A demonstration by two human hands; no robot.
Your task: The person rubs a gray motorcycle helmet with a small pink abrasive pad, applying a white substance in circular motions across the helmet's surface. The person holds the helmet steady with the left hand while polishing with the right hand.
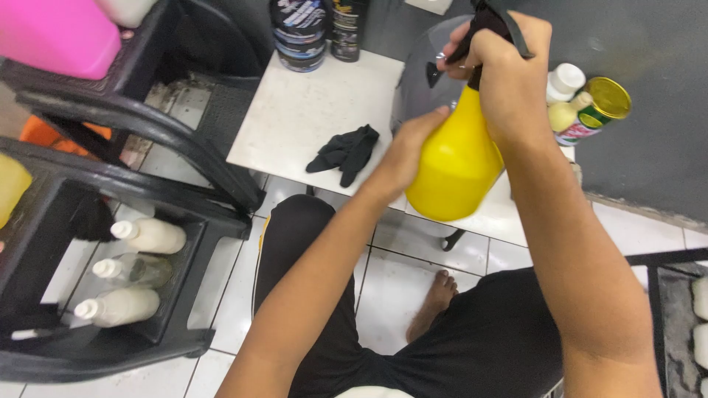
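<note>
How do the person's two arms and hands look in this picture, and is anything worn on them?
Both forearms are bare, with no sleeves showing. The left hand and the right hand wear no gloves, and I see no watch, ring or bracelet on them.
</note>
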